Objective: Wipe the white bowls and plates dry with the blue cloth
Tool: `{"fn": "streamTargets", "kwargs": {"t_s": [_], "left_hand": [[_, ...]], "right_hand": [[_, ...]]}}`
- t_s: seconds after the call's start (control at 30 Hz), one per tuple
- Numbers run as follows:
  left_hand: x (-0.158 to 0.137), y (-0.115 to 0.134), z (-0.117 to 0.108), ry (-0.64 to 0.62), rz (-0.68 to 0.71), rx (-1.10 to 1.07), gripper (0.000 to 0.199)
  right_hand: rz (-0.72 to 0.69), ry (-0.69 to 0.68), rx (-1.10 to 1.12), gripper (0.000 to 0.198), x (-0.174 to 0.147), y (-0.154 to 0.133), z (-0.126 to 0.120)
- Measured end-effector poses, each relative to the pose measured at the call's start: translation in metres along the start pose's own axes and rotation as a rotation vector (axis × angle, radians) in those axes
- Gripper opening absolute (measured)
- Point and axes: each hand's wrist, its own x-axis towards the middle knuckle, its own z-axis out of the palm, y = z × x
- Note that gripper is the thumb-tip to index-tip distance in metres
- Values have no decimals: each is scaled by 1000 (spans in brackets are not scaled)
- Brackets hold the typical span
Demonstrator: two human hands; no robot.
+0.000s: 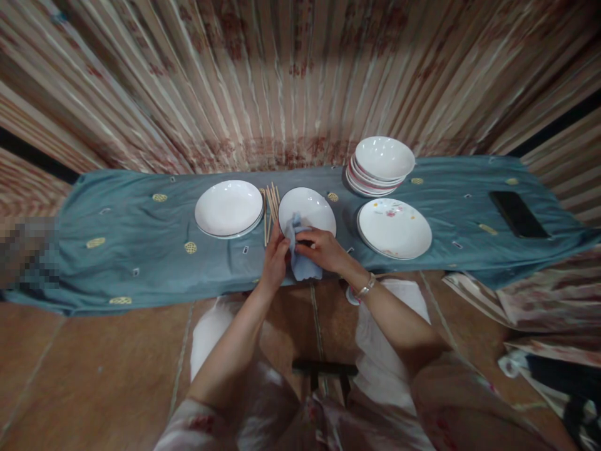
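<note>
So, both hands are busy at the near edge of the desk [159, 269], which is covered in teal pineapple-print fabric. The left hand [275, 260] grips the lower left edge of a dark-rimmed white plate [307, 203], and the right hand [325, 249] has a light blue cloth [306, 268] bunched in its fingers against that plate's near side. Can't tell if the plate's touching the desk. Just left of it are some wooden chopsticks [272, 203], then stacked white plates [229, 205]. Over on the right: floral plates [394, 230], stacked bowls [384, 160] behind them, and a black phone [518, 215] farther out.
</note>
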Motion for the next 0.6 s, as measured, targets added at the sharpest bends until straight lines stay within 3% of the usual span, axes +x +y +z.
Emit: {"fn": "streamTargets", "kwargs": {"t_s": [0.1,0.3,0.6], "left_hand": [[1,-1,-2,20,55,59,54],[1,-3,-3,61,22,77,48],[-2,-4,-7,32,57,137,52]], "right_hand": [[19,47,21,10,10,-1,6],[55,129,32,15,30,1,15],[-90,95,-77,26,29,0,17]]}}
